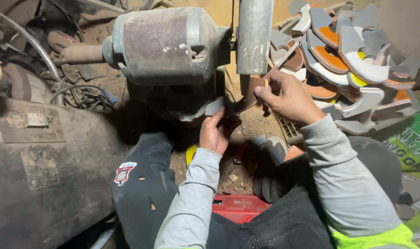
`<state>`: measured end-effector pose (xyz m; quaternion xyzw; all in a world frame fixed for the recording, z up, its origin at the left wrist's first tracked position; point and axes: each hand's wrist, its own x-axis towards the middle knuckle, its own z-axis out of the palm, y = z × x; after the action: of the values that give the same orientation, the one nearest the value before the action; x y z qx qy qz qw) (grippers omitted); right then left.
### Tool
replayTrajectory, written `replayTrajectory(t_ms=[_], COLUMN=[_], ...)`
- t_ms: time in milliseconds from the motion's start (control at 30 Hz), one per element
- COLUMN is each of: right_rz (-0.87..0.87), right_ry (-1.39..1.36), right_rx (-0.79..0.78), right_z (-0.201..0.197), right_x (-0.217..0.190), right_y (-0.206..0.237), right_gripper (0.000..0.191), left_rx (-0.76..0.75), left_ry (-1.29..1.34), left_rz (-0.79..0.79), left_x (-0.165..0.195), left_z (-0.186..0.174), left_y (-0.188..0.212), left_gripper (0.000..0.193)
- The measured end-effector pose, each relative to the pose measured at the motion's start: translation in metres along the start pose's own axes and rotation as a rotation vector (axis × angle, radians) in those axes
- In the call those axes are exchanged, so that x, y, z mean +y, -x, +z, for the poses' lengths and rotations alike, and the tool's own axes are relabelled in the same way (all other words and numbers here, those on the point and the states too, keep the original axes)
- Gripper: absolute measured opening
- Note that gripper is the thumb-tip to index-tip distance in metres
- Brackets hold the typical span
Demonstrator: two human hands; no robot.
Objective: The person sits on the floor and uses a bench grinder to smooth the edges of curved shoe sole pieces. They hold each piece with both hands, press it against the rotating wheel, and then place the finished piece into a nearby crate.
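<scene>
A: What is being held?

B: A thin curved grey-brown sole-shaped piece [235, 105], held up against the lower end of the upright grey metal cylinder [254, 37] of the dusty grinding motor [166, 44].

A: And the hands?

B: Apart, one at each end. The left hand [217, 131] pinches the lower grey tip from beneath; the right hand [288, 97] closes over the upper brown end with its thumb on top.

A: How do you judge it handles?

B: Light, I think, and stiff enough to keep its curve, though so thin a piece probably flexes if pressed mid-span. It looks matte, not slippery, so gripping the two ends suits it.

A: Edges close by?

B: The cylinder touches or nearly touches the piece, with the right hand's fingers just beside it. The motor housing hangs over the left hand.

A: Any room to move?

B: Little. A heap of similar grey, orange and white cut pieces [352, 60] crowds the right, a dark drum-like body [44, 166] the left, the person's knees below. The freest way is back toward the lap
</scene>
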<state>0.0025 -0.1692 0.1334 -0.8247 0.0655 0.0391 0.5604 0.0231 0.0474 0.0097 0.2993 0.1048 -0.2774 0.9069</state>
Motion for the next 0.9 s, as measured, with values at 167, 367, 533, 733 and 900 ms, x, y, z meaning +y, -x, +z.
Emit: replayTrajectory(t_ms=[167,367,533,733,900], right_rz=[0.029,0.064,0.063,0.062,0.101], right_ry=[-0.034,-0.013,0.031,-0.058,-0.067], right_rx=[0.008,0.008,-0.157,-0.241,-0.131], right_z=[0.011,0.019,0.015,0.006,-0.016], right_x=[-0.003,0.001,0.013,0.024,0.016], right_y=[0.008,0.014,0.016,0.011,0.006], right_gripper=[0.024,0.025,0.023,0.019,0.023], left_rx=[0.043,-0.013,0.023,-0.121,-0.075], left_ry=[-0.043,-0.06,-0.226,-0.609,-0.477], left_rz=[-0.008,0.001,0.105,0.376,0.332], left_x=[0.002,0.009,0.031,0.049,0.023], left_z=[-0.01,-0.015,-0.007,0.011,0.013], left_y=[0.002,0.007,0.016,0.025,0.013], left_gripper=[0.027,0.027,0.024,0.023,0.03])
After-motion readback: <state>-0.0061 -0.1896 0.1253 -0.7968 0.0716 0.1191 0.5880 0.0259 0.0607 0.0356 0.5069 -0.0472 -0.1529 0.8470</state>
